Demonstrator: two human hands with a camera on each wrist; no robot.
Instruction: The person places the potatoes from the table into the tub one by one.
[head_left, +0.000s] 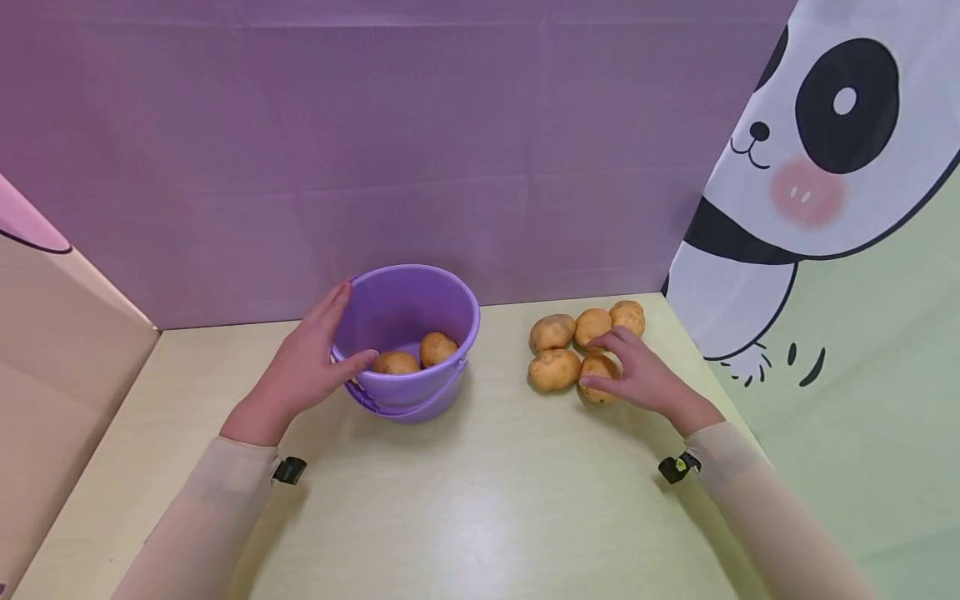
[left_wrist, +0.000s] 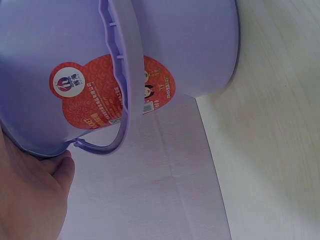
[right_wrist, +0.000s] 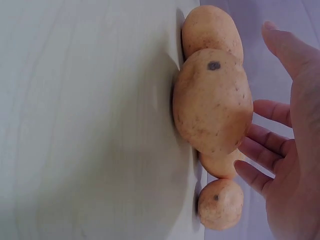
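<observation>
A purple plastic bucket [head_left: 408, 392] stands upright on the table, with two potatoes [head_left: 437, 348] visible inside. My left hand [head_left: 303, 362] holds its left side at the rim, the thumb crossing the front edge. In the left wrist view, fingertips [left_wrist: 64, 170] sit at the rim beside the handle joint. To the right, my right hand [head_left: 641, 371] is spread over the front right potato [head_left: 597, 380] of a small group. The right wrist view shows a gap between the thumb and the other fingers, with this potato [right_wrist: 212, 102] just beyond them, not gripped.
Several other potatoes lie close together around that one, including one on its left [head_left: 554, 370] and one at the back right [head_left: 627, 317]. A purple backdrop [head_left: 420, 150] rises behind the table [head_left: 465, 508]. A panda-printed panel [head_left: 847, 333] borders the right side.
</observation>
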